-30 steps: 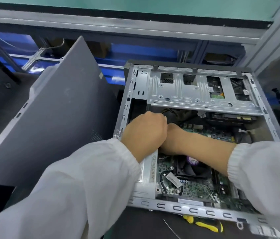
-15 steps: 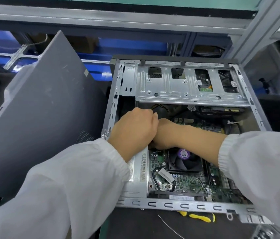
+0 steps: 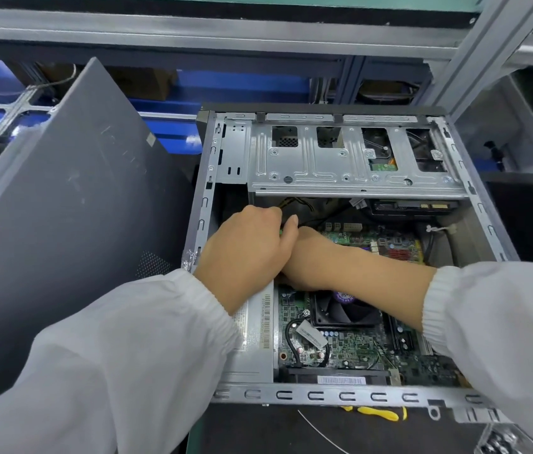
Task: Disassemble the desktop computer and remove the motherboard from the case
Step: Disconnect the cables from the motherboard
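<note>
Labels on the motherboard [image 3: 350, 352] show barcodes and small print too blurred to read; a purple sticker on the fan [image 3: 343, 309] is also illegible. Both hands reach into the open case [image 3: 206, 204], which lies on its side. The left hand [image 3: 248, 247] is curled, and what it grips is hidden. The right hand [image 3: 304, 257] tucks beneath it, fingers out of sight, so their state cannot be told. Beyond the fingers, the drive cage [image 3: 350, 165] overhangs a dark gap with cables. The side panel [image 3: 62, 208] leans to the left.
</note>
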A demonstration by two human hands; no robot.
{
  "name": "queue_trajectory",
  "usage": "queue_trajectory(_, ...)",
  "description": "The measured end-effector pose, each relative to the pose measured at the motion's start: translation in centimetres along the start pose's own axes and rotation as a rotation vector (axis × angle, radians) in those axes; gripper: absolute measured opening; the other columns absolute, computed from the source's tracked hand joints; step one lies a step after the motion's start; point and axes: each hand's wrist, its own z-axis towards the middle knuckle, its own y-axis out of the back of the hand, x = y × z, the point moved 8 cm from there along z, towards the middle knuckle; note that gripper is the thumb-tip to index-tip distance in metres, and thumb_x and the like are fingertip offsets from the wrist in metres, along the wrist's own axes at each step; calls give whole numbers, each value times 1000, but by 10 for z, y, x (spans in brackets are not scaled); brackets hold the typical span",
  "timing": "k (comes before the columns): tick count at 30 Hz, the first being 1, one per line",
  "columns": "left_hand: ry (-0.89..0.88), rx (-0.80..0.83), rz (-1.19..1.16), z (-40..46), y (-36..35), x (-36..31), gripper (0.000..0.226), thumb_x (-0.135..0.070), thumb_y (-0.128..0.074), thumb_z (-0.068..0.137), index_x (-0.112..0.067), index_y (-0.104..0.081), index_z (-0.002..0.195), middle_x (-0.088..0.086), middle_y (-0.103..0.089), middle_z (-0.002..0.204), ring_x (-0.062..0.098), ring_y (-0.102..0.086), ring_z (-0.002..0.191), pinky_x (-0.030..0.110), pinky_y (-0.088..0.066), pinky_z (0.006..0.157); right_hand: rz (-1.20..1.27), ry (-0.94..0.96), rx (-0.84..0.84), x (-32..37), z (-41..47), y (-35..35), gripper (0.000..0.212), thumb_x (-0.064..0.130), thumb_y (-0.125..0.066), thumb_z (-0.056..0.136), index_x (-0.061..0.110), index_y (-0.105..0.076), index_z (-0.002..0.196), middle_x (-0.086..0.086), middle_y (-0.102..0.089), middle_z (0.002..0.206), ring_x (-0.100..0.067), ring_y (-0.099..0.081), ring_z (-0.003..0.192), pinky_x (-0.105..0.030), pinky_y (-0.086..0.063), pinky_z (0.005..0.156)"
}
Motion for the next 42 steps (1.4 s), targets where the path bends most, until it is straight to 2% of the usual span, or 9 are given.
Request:
queue_trajectory(6, -14, -4, -34, 0, 0, -2, 42, -44, -34, 98, -19, -40, 65, -2, -47, 62, 22, -52, 62, 33, -40, 55, 47, -69, 34, -16, 3, 3, 32, 38, -47, 95, 13, -60, 110, -5, -64, 104, -26, -57, 94, -32, -45, 73)
queue_trajectory(11, -33, -13, -36, 1, -1, -2, 42, -41, -35, 99, -20, -37, 62, -3, -45, 60, 18, -49, 59, 32, -35, 53, 1, -16, 2, -3, -3, 1, 12, 18, -49, 93, 9, -58, 92, -9, -62, 98, -22, -43, 73, -30, -40, 64)
queue_trajectory(15, -40, -14, -44, 0, -1, -2, 43, -41, -34, 98, -22, -35, 60, -2, -44, 58, 16, -46, 55, 31, -34, 49, 24, -64, 36, -14, 3, 2, 29, 35, -45, 95, 14, -61, 106, -3, -63, 103, -25, -57, 93, -30, -44, 70)
queue_trajectory(20, -10, -13, -21, 1, -1, 1, 41, -44, -34, 97, -18, -46, 67, -1, -51, 62, 16, -50, 59, 33, -41, 53, -78, -16, 32, 1, -3, 3, 12, 16, -51, 91, 10, -60, 96, -6, -63, 100, -23, -45, 74, -30, -37, 62)
queue_trajectory(26, -36, -26, -33, 1, 0, 0, 41, -42, -34, 98, -19, -42, 65, -2, -48, 59, 16, -47, 57, 33, -34, 52, 4, -46, 55, -13, 4, 5, 29, 35, -48, 94, 14, -61, 110, -3, -63, 109, -26, -57, 95, -30, -45, 72)
queue_trajectory(31, -29, -28, -37, 2, 0, 1, 40, -42, -34, 98, -16, -49, 71, -2, -51, 64, 15, -49, 59, 31, -35, 54, -30, -36, -17, 0, -4, 5, 11, 11, -52, 89, 7, -61, 94, -9, -64, 94, -27, -56, 78, -30, -38, 62)
queue_trajectory(33, -38, -35, -48, 1, 1, -1, 40, -41, -35, 98, -19, -45, 67, -3, -49, 61, 12, -47, 56, 28, -32, 50, -31, -41, -2, 0, -5, 7, 11, 11, -51, 89, 7, -60, 94, -8, -63, 94, -28, -58, 81, -31, -37, 63)
queue_trajectory(37, -45, -31, -65, -1, 3, -2, 43, -39, -35, 99, -23, -35, 59, -4, -44, 56, 10, -43, 51, 27, -30, 48, -18, -69, 77, -7, -3, 8, 14, 19, -48, 93, 11, -59, 98, -5, -61, 98, -21, -43, 73, -30, -37, 65)
queue_trajectory(42, -58, -35, -63, 0, 4, -5, 41, -37, -33, 100, -23, -36, 61, -3, -46, 58, 14, -45, 54, 31, -34, 54, -40, -62, -21, 3, -10, 10, 11, 5, -50, 88, 8, -59, 91, -9, -63, 93, -27, -58, 83, -29, -32, 61)
